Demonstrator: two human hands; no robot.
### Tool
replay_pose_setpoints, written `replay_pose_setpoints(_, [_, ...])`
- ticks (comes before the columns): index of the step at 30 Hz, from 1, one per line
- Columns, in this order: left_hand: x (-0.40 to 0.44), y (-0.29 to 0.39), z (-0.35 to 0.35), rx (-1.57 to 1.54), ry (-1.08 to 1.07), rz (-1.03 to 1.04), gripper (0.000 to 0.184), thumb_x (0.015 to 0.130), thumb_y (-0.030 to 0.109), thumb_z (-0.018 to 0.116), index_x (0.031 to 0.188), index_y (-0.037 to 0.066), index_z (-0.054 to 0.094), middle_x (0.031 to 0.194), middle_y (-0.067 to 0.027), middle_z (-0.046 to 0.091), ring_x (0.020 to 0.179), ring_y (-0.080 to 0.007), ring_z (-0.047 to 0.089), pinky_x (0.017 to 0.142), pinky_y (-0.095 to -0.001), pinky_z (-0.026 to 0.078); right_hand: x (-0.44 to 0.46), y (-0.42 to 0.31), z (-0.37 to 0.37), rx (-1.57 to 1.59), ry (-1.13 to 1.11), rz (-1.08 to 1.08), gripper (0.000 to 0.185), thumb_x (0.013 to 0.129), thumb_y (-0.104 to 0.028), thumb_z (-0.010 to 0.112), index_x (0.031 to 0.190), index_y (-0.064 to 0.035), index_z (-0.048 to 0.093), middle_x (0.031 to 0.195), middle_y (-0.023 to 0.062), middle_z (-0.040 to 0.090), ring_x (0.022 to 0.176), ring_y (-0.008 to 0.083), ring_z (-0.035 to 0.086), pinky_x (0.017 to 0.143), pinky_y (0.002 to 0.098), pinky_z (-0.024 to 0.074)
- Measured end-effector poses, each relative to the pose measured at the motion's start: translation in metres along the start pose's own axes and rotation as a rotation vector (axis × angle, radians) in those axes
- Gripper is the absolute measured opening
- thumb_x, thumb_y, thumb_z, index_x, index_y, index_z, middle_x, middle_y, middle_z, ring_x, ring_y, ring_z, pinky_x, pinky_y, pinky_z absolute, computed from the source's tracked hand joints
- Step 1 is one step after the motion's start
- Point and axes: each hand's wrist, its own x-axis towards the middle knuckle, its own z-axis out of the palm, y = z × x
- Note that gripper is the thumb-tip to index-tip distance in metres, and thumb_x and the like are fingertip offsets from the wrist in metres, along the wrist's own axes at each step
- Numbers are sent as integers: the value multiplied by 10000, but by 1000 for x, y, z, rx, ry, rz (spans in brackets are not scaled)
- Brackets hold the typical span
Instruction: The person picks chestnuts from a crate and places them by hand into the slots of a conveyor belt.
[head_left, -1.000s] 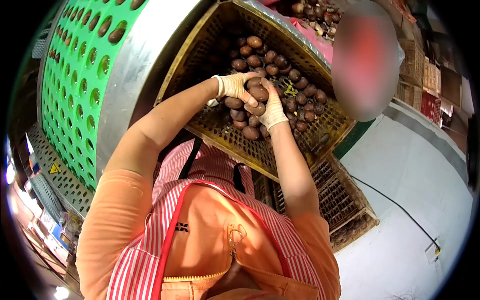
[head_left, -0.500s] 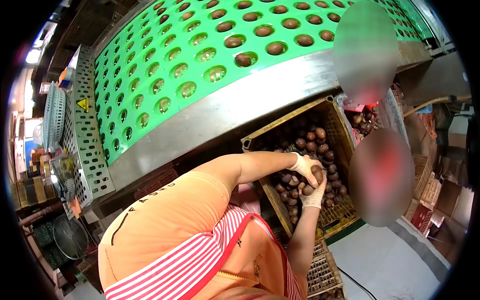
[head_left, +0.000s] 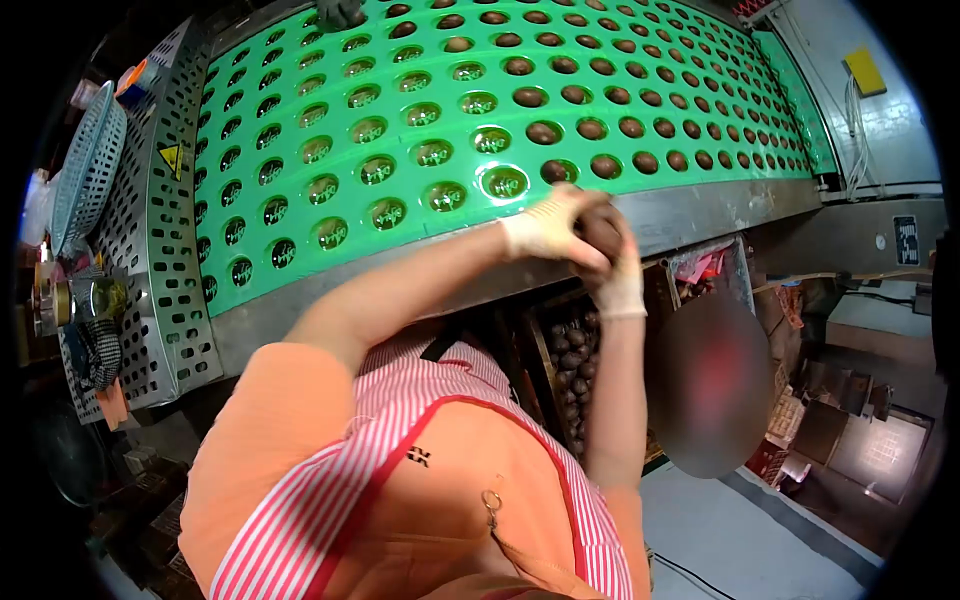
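Over the near metal edge of a green sheet (head_left: 410,218) with rows of round pockets, my two hands meet around dark brown eggs (head_left: 602,228). My left hand (head_left: 555,228), in a pale glove, curls over them from the left. From below and the right, my right hand (head_left: 622,275), also gloved, closes on the same eggs; how many is hidden. Just beyond my fingers, a brown egg (head_left: 559,172) sits in a pocket. To its left, the pocket (head_left: 505,182) holds no egg. Under my right forearm stands a crate with many brown eggs (head_left: 572,355).
At the top edge is what looks like another person's dark-gloved hand (head_left: 340,12). A perforated metal guard (head_left: 170,250) borders the sheet on the left, beside a blue plastic basket (head_left: 85,170). A blurred patch hides part of the right side.
Both hands have risen from inside the egg crate to the front edge of the green sheet, carrying eggs. The view has shifted, showing more of the sheet.
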Motion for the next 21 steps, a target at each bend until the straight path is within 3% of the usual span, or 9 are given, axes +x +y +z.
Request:
replay_pose_setpoints(2, [-17,-41,-50,-97,-3,-60,990,540,452,837,1362,22,490,1271,-252,520,1211,-358,500,1047,-413,401,44,24,37,-44,-84,165,542,866,-525,629,1214,-114,572,964,45,658,721,160,648,530,245,508])
replay_pose_setpoints(4, [-47,-49,-103,8,35,-241,1006,552,452,836,1394,48,463,1331,-253,458,1256,-371,448,1093,-430,362,67,52,90,16,-52,187,440,859,-444,675,1139,-109,626,957,28,640,708,123,616,528,253,479])
replay_pose_setpoints(6, [-64,-83,-136,28,15,-340,976,569,399,854,1402,73,464,1299,-221,468,1244,-355,467,1059,-417,414,111,91,98,-9,-88,233,411,855,-387,702,1124,-84,634,1006,43,637,774,151,617,618,283,511])
replay_pose_setpoints(8, [-79,-105,-152,-82,63,-326,893,611,313,844,1395,105,469,1298,-201,467,1202,-356,502,1021,-417,457,122,102,120,-195,-39,30,414,817,-272,744,1122,-15,633,1035,88,650,842,189,616,752,316,519])
replay_pose_setpoints(11, [-76,-127,-164,263,-79,-338,776,682,241,797,1383,165,473,1289,-186,470,1147,-381,539,980,-431,484,150,95,124,-446,-19,-107,393,758,-171,778,1072,26,646,949,109,668,823,189,616,730,312,519])
replay_pose_setpoints(14, [-60,-115,-165,485,-128,-413,575,797,176,693,1335,205,491,1218,-132,515,1047,-378,590,878,-450,516,183,72,119,-550,44,-143,341,796,-152,731,1068,36,647,913,98,681,781,178,622,704,304,520])
replay_pose_setpoints(15, [-58,-119,-164,584,-145,-336,550,811,176,677,1328,205,493,1187,-97,535,1021,-348,607,845,-444,524,200,70,112,-634,100,-167,327,813,-147,710,1073,40,643,946,114,692,799,178,629,709,315,522])
replay_pose_setpoints(18, [-45,-107,-185,449,-130,-356,509,799,247,692,1279,182,539,1084,-133,610,991,-351,615,840,-436,519,208,30,128,-1048,44,-124,428,779,-235,734,1086,47,640,970,151,700,826,218,649,760,356,521])
replay_pose_setpoints(21, [-28,-109,-209,557,37,-425,451,805,364,680,1181,136,578,1045,-141,633,975,-355,620,834,-449,513,231,14,143,-989,162,-227,463,750,-289,752,1050,49,652,956,139,710,833,216,653,780,348,515])
